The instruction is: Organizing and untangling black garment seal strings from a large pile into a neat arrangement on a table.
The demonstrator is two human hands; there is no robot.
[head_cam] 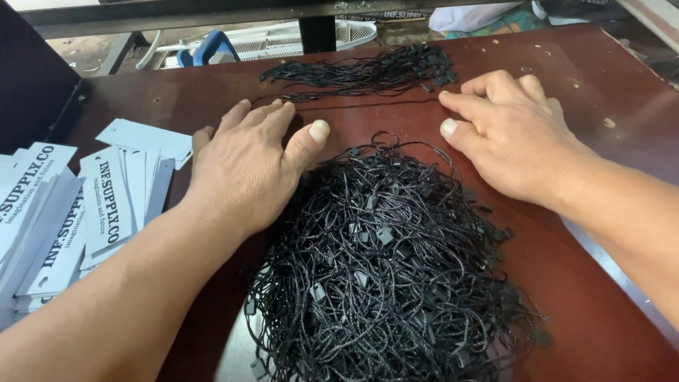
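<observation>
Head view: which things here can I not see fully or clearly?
- Big pile of black cords: its lower part is cut off by the bottom edge.
- White tags: the stack runs past the left edge.
- Single stretched cord: its ends are hidden under the left hand and the right hand.
- White basket behind the table: partly hidden by a dark post.

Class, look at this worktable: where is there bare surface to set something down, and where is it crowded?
Bare tabletop lies beyond the right hand, toward the far right corner, and at the near right beside the big cord heap. Crowded: the centre under that heap, the left edge with white tags, and the far side with the small cord bundle, just beyond the left hand.
</observation>
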